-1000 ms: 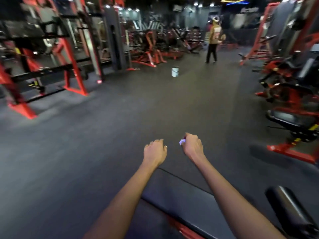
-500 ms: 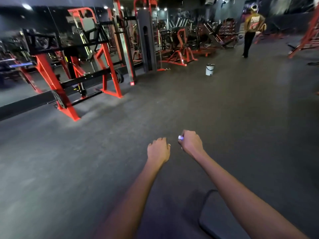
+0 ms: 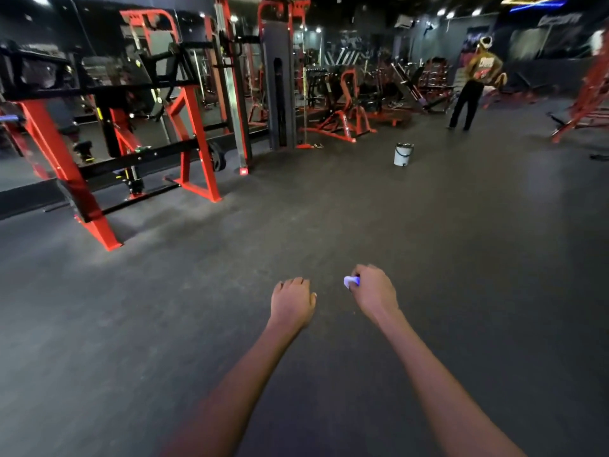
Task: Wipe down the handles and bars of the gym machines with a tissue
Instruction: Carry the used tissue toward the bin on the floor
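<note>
My right hand (image 3: pixel 372 290) grips a small white tissue (image 3: pixel 350 281), which pokes out at the thumb side. My left hand (image 3: pixel 291 301) hangs beside it with fingers loosely curled and holds nothing. Both hands are out in front of me over the dark rubber floor (image 3: pixel 428 258), touching no machine. A red and black gym machine (image 3: pixel 108 136) with black bars stands at the left. Behind it rises a cable tower (image 3: pixel 280 87).
A white bucket (image 3: pixel 403 154) stands on the floor ahead. A person (image 3: pixel 474 84) in a yellow top stands at the back right. More red machines (image 3: pixel 342 107) line the back, and another red frame (image 3: pixel 590 94) is at the right edge.
The view has swung left: the padded bench and machines at the lower right are gone and the red and black machine has come closer. The hands keep their pose, tissue still held.
</note>
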`<state>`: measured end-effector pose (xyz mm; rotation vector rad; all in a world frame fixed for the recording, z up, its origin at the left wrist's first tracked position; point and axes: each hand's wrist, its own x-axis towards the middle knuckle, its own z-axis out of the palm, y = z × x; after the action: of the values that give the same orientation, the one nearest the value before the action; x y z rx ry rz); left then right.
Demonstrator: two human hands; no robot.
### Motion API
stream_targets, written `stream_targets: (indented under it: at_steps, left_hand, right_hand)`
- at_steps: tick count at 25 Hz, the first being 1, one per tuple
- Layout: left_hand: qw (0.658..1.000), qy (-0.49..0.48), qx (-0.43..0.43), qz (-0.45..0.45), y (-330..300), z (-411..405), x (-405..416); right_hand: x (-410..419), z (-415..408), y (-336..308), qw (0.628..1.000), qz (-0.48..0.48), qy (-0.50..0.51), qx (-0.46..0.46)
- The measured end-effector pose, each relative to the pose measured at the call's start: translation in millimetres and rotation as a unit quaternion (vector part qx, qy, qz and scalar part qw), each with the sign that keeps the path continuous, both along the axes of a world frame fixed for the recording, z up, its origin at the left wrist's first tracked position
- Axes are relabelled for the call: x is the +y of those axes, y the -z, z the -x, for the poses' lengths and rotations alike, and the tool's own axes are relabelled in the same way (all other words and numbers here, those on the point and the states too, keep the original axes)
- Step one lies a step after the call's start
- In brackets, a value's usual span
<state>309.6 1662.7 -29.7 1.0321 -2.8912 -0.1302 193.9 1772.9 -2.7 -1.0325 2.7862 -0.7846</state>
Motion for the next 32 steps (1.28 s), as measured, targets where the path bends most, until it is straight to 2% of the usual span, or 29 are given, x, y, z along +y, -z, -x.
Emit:
stream_targets:
  at_steps: [5, 13, 20, 24, 32]
  left_hand:
    - [1.000, 0.001, 0.029, -0.012, -15.0, 118.9, -96.2]
    - [0.996, 0.057, 0.062, -0.022, -35.1, 393.0, -270.1]
    - [0.992, 0.105, 0.058, -0.038, -48.8, 650.3, -375.1]
    - [0.991, 0.122, 0.055, -0.026, -33.5, 796.2, -424.8]
    - [0.992, 0.106, 0.043, -0.057, -49.1, 1091.2, -527.4]
  right_hand:
    - [-89.2, 112.6, -8.5, 1.000, -0.001, 0.012, 0.007]
    - [-255.0, 363.6, -31.9, 0.998, 0.026, 0.061, 0.019]
    - [-359.2, 606.2, -29.6, 0.991, 0.040, 0.123, 0.012]
    - [-408.2, 752.4, -22.3, 0.991, 0.029, 0.129, 0.002]
    - [-520.8, 1051.1, -39.1, 0.992, 0.044, 0.120, -0.016]
